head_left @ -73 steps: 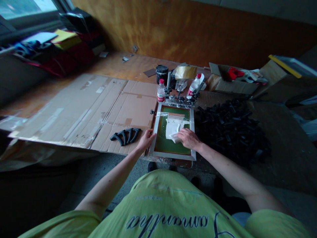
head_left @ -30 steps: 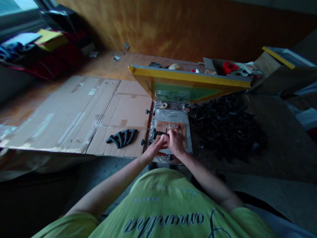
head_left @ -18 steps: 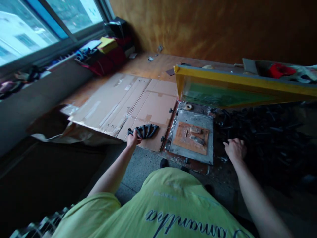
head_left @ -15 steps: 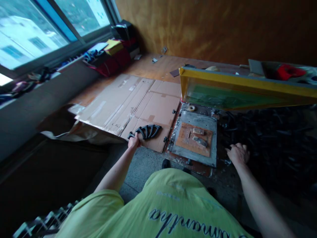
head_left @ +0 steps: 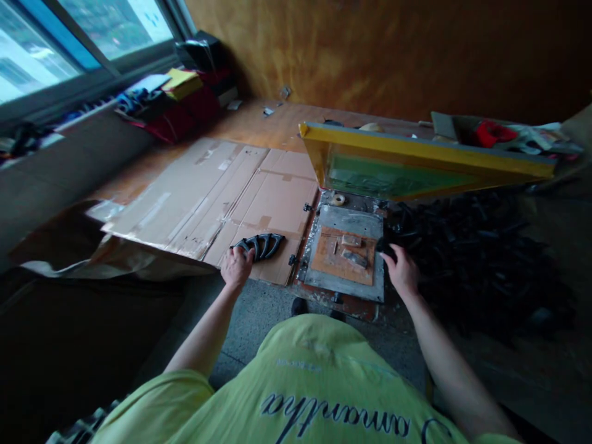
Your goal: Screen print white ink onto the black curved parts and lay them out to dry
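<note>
On the cardboard, a short row of black curved pieces [head_left: 264,246] lies side by side, like plastic handles. My left hand [head_left: 237,266] is at the left end of this row, fingers closed around the nearest piece and partly hiding it. My right hand [head_left: 403,272] pinches a small black piece [head_left: 383,245] at the right edge of a grey metal plate [head_left: 342,216]; its full shape is unclear. An orange-brown board [head_left: 321,265] lies on the plate with two worn blocks [head_left: 355,258] on it. Right of the plate spreads a dark heap of black pieces [head_left: 490,271].
A yellow-edged screen frame [head_left: 416,145] stands tilted up behind the plate. Flattened cardboard [head_left: 185,203] covers the table's left part. A tape roll [head_left: 338,199] and small black clamps [head_left: 292,259] sit around the plate. An open box with red stuff [head_left: 494,132] is at back right.
My right hand has come from the heap leftward to the plate's edge, now with a black piece in it. My left hand has closed in on the row, whose end piece now sits against the others.
</note>
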`<state>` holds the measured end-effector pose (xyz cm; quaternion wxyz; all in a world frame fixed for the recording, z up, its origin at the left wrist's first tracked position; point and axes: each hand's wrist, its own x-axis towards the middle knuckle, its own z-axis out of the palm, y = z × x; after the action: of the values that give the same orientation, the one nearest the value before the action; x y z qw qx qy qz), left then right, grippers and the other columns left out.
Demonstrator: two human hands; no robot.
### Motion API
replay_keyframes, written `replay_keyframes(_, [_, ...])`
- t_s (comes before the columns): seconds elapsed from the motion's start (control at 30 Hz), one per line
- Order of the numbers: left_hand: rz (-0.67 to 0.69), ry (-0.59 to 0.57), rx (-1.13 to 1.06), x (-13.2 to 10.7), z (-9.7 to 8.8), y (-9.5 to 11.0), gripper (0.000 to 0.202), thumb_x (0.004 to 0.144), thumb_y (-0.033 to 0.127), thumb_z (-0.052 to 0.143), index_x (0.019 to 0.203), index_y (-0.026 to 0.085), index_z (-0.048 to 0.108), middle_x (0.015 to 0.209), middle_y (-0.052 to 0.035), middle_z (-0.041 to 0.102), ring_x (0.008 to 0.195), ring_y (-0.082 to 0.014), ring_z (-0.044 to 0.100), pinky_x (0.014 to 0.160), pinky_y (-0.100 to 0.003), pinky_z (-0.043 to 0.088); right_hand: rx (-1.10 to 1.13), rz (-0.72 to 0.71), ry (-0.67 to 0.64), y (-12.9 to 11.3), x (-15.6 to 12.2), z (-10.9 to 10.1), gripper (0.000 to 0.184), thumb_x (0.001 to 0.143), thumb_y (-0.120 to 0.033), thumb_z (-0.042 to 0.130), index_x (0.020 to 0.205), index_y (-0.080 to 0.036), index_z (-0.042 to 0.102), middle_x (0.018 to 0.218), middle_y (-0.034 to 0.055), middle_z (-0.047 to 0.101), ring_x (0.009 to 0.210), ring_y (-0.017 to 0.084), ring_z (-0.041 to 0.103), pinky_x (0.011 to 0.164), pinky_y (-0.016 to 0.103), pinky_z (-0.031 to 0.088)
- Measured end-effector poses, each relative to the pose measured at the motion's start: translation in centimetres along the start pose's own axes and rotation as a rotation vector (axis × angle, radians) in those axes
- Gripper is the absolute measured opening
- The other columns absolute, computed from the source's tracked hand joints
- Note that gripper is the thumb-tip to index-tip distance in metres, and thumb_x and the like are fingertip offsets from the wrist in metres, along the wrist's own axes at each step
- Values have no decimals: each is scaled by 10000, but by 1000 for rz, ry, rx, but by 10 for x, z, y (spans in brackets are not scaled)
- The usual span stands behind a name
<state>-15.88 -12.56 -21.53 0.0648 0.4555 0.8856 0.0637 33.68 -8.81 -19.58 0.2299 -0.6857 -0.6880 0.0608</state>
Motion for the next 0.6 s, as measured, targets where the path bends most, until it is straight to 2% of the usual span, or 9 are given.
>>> replay_keyframes(0.07, [168,46,10,-16,7,16,606,908,615,401,1345,223,553,1366,-157,553,1238,-329,502,986,-447,420,52,-205,-31,-26,1,8,402,994,-416,437,1293,-214,615,1030,95,678,948,228,608,840,318,455])
replay_keyframes(0.13, [221,38,31,-26,15,31,638,882,652,438,1377,263,542,1444,-134,487,1270,-337,452,1018,-464,385,39,-329,-71,-47,3,16,384,1007,-376,417,1299,-254,635,947,75,663,910,216,585,832,310,451])
replay_keyframes(0.23, [162,37,53,-30,22,43,684,838,708,469,1350,267,578,1494,-134,430,1306,-367,391,1054,-518,330,23,-410,-106,-66,8,28,371,1002,-332,430,1281,-267,665,895,77,636,884,220,545,806,316,443])
replay_keyframes(0.4, [103,9,28,-27,26,45,696,825,700,489,1356,259,577,1511,-153,412,1340,-386,357,1053,-574,310,44,-433,-75,-77,17,42,362,971,-237,445,1208,-266,717,926,93,614,884,230,509,815,346,429])
replay_keyframes(0.6, [23,-59,-35,-20,34,55,720,820,682,505,1393,246,542,1565,-140,369,1417,-420,265,1067,-617,288,48,-511,-54,-80,20,45,379,947,-182,430,1177,-226,728,1093,131,633,1080,283,509,946,435,440])
